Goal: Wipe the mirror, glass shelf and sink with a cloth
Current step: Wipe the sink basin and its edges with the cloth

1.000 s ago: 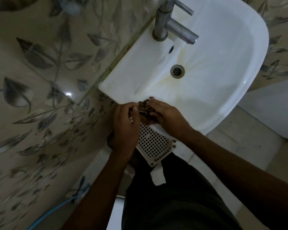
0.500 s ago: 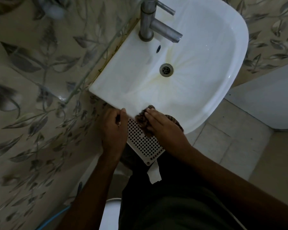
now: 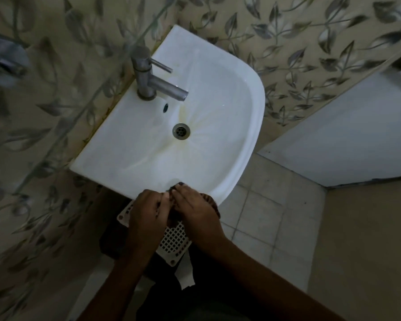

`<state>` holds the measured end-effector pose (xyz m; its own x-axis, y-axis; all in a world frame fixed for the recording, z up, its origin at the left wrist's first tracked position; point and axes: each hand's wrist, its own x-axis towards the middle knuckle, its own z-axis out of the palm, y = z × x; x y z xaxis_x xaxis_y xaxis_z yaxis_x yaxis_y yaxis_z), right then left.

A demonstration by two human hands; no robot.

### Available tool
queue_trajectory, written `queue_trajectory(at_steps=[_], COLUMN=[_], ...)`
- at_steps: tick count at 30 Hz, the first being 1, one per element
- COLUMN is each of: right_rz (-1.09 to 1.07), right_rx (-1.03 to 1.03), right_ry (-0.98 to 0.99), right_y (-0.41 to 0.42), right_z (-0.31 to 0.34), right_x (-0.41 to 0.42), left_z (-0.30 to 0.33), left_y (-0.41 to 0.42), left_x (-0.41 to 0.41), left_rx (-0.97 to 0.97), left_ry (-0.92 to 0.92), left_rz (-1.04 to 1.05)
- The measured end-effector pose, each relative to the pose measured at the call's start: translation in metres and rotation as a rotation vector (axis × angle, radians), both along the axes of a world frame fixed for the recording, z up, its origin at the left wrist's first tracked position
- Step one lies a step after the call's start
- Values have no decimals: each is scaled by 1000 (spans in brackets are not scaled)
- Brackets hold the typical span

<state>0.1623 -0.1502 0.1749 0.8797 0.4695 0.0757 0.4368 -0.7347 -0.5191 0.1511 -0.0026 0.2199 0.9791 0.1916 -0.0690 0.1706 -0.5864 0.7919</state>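
Observation:
A white wall-mounted sink (image 3: pixel 239 140) fills the middle of the view, with a yellow stain around its drain (image 3: pixel 181 131) and a steel tap (image 3: pixel 148 79) at the back. My left hand (image 3: pixel 146 216) and my right hand (image 3: pixel 197 214) meet at the sink's near rim. Both are closed on a dark brown cloth (image 3: pixel 210 200), bunched between the fingers. A glass shelf (image 3: pixel 83 93) runs diagonally over the sink's left side. No mirror is in view.
A white perforated plastic grid (image 3: pixel 174 239) lies under my hands, below the sink rim. Leaf-patterned tiles (image 3: pixel 299 54) cover the walls. A white door or panel (image 3: pixel 347 135) stands at the right, above a tiled floor (image 3: pixel 264 216).
The view has swung so the sink sits lower and more central. My hands have drawn together over the grid, still bunching the cloth at the rim.

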Motion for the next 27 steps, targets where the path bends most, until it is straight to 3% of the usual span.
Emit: queue_trajectory(at_steps=[8, 13, 20, 27], right_rz=[-305, -457, -320, -622], right_rx=[-81, 16, 121, 118], right_ry=[-10, -38, -62, -2], right_y=[-100, -110, -118, -153], right_z=[-11, -7, -24, -23], right_x=[74, 107, 93, 211], left_z=[-25, -10, -19, -14], left_y=[-78, -109, -132, -156], left_x=[37, 79, 119, 183], left_rx=[-8, -2, -29, 24], left_ry=[-3, -12, 23, -13], left_rz=[-352, -348, -312, -364])
